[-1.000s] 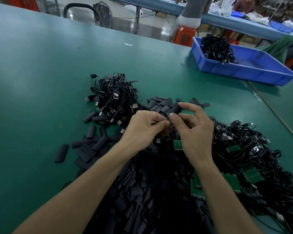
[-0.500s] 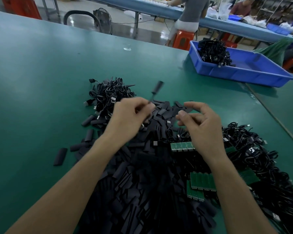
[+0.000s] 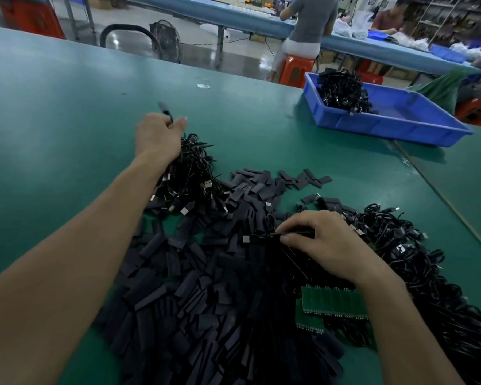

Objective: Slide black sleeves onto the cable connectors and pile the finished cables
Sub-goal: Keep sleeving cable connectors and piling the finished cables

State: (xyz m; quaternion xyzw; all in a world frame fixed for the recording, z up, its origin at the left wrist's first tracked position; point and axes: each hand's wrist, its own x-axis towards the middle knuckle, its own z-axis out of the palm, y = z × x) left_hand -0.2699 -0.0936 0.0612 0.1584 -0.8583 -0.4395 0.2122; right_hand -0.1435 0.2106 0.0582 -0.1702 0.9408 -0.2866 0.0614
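Left hand [image 3: 160, 134] pinches a light, floppy black sleeved cable [image 3: 165, 110] above the green counter [image 3: 67, 120]. Right hand [image 3: 328, 245] pinches another thin black cable [image 3: 295, 233], probably best gripped near its stiff silver connector [image 3: 246, 239].

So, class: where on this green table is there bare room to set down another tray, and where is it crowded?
Bare table lies left of the finished cable pile, and between that pile and the blue tray. Crowded: the sleeve heap in front, the tangled cables at right.
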